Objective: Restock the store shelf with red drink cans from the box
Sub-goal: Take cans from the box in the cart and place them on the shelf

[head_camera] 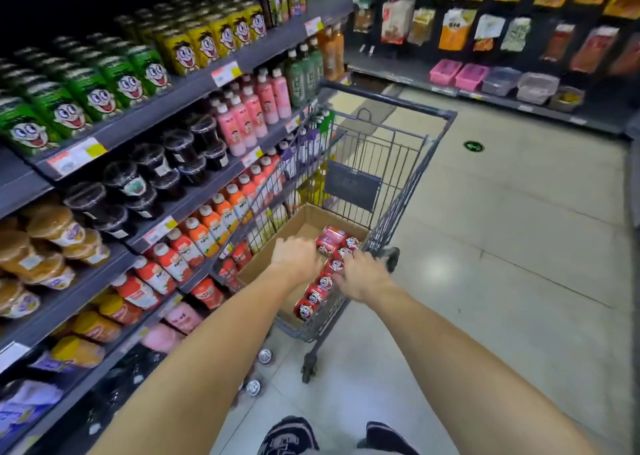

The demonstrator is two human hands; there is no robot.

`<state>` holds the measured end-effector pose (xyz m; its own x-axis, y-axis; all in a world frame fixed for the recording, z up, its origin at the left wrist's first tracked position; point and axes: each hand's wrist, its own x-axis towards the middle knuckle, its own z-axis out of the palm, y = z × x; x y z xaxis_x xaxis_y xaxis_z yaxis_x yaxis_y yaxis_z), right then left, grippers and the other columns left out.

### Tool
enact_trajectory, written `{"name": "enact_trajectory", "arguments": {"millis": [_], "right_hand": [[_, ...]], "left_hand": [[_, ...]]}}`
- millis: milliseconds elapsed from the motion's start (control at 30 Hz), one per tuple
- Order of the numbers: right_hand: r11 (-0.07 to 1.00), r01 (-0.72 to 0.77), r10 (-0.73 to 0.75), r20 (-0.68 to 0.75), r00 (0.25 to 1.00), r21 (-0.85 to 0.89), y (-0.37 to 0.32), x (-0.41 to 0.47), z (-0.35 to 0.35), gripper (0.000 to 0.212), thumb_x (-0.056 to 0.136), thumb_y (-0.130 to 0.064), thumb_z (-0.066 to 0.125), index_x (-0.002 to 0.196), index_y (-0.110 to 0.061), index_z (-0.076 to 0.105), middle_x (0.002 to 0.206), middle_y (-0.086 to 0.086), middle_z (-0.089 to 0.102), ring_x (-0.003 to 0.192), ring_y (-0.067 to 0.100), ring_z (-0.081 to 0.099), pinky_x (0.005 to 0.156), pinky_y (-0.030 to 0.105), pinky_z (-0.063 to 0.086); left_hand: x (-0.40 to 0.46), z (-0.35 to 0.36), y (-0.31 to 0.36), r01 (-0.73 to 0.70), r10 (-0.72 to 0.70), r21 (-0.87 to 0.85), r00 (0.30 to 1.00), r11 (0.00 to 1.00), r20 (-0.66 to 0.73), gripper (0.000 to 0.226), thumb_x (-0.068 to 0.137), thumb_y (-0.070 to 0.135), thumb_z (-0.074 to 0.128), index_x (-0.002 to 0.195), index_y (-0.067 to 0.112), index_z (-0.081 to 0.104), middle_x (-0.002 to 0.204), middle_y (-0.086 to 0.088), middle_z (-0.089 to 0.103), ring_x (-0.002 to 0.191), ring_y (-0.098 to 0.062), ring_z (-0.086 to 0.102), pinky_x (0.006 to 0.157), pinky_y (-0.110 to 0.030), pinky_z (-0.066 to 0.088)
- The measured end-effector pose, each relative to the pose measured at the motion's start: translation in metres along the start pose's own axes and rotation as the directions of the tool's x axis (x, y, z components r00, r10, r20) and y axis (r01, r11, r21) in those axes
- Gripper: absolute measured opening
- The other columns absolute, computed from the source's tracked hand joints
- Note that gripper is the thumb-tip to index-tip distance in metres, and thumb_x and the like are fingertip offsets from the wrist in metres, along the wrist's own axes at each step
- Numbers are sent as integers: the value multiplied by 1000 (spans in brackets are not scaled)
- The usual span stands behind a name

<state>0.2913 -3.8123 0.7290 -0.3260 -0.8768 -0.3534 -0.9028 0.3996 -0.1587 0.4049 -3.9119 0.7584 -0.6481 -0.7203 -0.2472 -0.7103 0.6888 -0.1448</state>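
Reaching both hands into the brown cardboard box, we lay our left hand and right hand on red drink cans; whether the fingers grip we cannot tell. Loose cans could slip and roll.

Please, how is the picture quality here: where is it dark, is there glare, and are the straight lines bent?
In the head view, the top left corner above the shelf is nearly black; the floor carries a soft white glare right of the cart; the wide lens bows the shelf edges and stretches the forearms; both hands, left and right, look slightly soft over the red cans.
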Motion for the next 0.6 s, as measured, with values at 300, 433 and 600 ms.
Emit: {"name": "enact_trajectory", "arguments": {"millis": [300, 433, 600], "right_hand": [[996, -39, 40, -14, 999, 78, 66, 36, -15, 54, 100, -48, 42, 138, -9, 48, 139, 15, 49, 129, 33, 46, 110, 47, 35], [996, -41, 42, -13, 999, 76, 95, 67, -23, 56, 100, -49, 42, 138, -9, 47, 138, 16, 49, 129, 34, 46, 109, 45, 35], [997, -47, 47, 10, 999, 60, 134, 127, -47, 54, 100, -48, 43, 136, -9, 48, 135, 16, 52, 126, 34, 49, 105, 43, 39]], "left_hand": [[71, -3, 53, -41, 39, 18, 995, 999, 88, 37, 95, 40, 44, 119, 15, 58, 118, -8, 65, 113, -28, 58, 99, -42, 37], [121, 9, 73, -38, 37, 2, 989, 999, 144, 38, 95, 38, 46, 122, 15, 57, 118, -7, 65, 112, -26, 58, 97, -39, 38], [191, 6, 88, -7, 22, -81, 981, 997, 192, 36, 95, 40, 48, 117, 15, 62, 119, -6, 66, 111, -25, 62, 90, -32, 46]]}}
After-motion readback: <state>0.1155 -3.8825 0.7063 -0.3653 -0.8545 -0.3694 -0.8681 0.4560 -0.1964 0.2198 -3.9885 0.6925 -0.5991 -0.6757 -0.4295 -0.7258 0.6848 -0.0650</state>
